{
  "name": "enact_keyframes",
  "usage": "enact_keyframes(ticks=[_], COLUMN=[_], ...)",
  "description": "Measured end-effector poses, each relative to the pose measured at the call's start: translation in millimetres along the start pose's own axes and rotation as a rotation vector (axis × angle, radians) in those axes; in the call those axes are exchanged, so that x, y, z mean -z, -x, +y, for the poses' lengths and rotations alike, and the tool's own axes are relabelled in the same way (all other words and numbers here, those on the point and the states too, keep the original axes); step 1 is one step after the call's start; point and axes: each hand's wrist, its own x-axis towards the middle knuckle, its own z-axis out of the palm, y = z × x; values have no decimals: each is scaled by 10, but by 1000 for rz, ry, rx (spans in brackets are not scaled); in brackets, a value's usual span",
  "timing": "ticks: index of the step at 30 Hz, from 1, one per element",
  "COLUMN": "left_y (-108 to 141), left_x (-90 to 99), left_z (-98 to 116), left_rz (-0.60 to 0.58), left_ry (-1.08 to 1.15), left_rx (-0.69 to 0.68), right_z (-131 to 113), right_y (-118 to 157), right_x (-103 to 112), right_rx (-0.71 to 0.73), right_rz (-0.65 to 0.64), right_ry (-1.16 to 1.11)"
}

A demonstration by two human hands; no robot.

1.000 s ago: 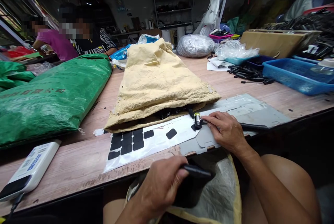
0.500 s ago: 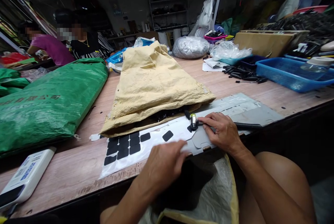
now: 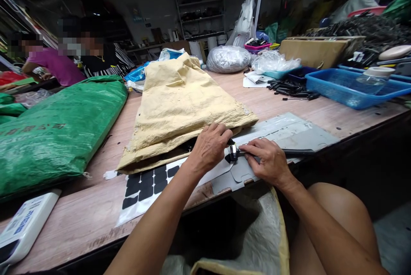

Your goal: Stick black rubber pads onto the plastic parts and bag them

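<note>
My right hand (image 3: 269,158) pinches a rod-shaped black tool (image 3: 298,152), whose long dark end points right past my palm. At the tool's left end is a silver-and-black head (image 3: 233,154), lying over the edge of a white sticker sheet (image 3: 141,207). Just left of that head, my left hand (image 3: 210,146) is closed with its fingertips at the open mouth of a yellow woven sack (image 3: 186,104). A small dark piece shows by its fingertips; whether it is held is hidden. Black rounded-square stickers (image 3: 147,184) cover part of the sheet. Grey cardboard (image 3: 289,131) lies beneath the tool.
A full green sack (image 3: 61,125) and a white boxy device (image 3: 28,223) are at left. A blue basket (image 3: 353,95) holding a jar stands right, near a pile of black parts (image 3: 289,89). Below the table edge hangs an open sack (image 3: 266,223). Two people sit at far left.
My left hand has moved up and forward from the table's front edge to the sack's mouth beside the tool head. My right hand keeps its hold; the view has shifted slightly.
</note>
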Motion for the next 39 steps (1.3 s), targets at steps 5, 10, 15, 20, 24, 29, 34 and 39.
enact_keyframes(ticks=[5, 10, 15, 20, 24, 29, 34, 39], left_y=[587, 1062, 1208, 1214, 1208, 1198, 1193, 1197], left_x=[175, -34, -136, -76, -86, -101, -103, -128], left_z=[-4, -71, -43, -62, -85, -91, -102, -123], left_rz=[0, 31, 132, 107, 106, 108, 117, 131], left_ry=[140, 345, 558, 675, 703, 747, 783, 788], left_rx=[200, 419, 503, 557, 577, 610, 603, 581], right_z=[12, 23, 48, 3, -255, -691, -964, -1120], right_y=[10, 25, 20, -27, -77, -104, -147, -191], right_x=[-7, -31, -34, 41, 143, 122, 68, 103], right_rx=[1, 2, -14, 42, 29, 28, 44, 67], right_rz=[1, 13, 14, -52, 15, -64, -108, -18], right_ry=[-16, 5, 4, 54, -100, -285, -291, -298])
